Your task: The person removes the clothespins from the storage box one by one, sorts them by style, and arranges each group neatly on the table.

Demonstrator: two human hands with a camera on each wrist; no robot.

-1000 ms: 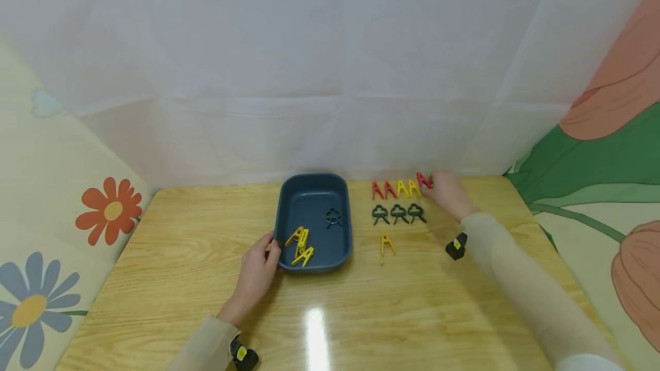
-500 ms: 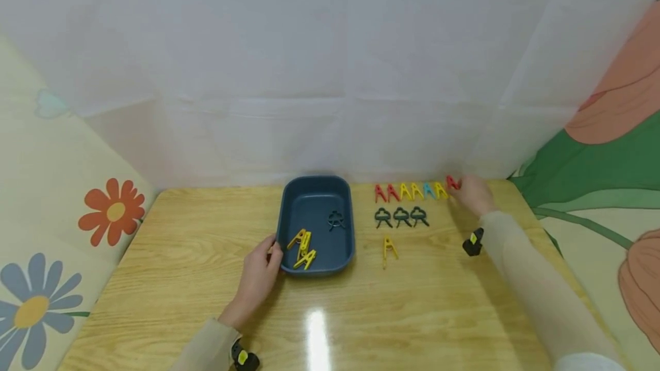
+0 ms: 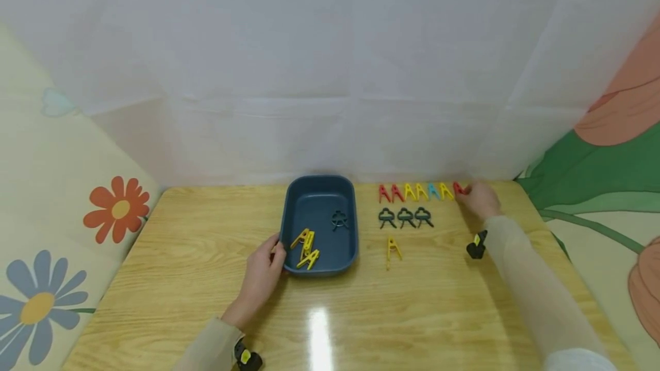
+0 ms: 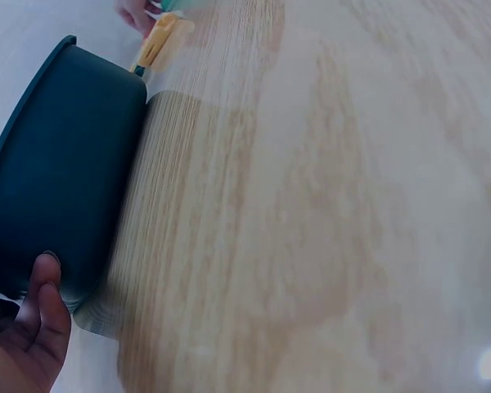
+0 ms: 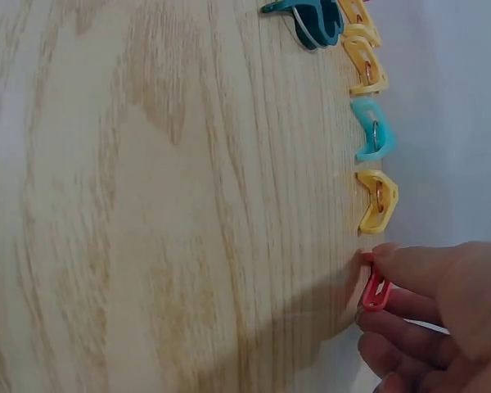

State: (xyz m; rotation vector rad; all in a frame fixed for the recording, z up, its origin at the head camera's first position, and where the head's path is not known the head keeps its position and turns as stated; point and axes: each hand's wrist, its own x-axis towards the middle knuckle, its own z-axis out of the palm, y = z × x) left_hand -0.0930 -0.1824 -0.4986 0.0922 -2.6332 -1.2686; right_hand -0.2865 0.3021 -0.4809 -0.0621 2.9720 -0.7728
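My left hand (image 3: pixel 260 273) grips the near left corner of a dark blue tray (image 3: pixel 317 205), fingertips against its outer wall in the left wrist view. In the tray lie several yellow clips (image 3: pixel 307 248) and a dark green clip (image 3: pixel 339 220). At the right end of the back row, my right hand (image 3: pixel 479 199) pinches a small red clip (image 5: pixel 376 292) between thumb and fingers, close over the wood. Beside it in that row are a yellow clip (image 5: pixel 379 201) and a light blue clip (image 5: pixel 373 129), then two yellow clips (image 3: pixel 415 191) and two red clips (image 3: pixel 391 193).
Three dark green clips (image 3: pixel 405 217) form a second row in front of the coloured one. Nearer still lies a single yellow clip (image 3: pixel 393 251). A white sheet (image 3: pixel 258 102) hangs along the back edge of the wooden table (image 3: pixel 206 228), with flowered panels at both sides.
My right hand has moved right with the red clip, uncovering the light blue and yellow clips, then lowered it to the row's end. My left hand keeps its grip on the tray.
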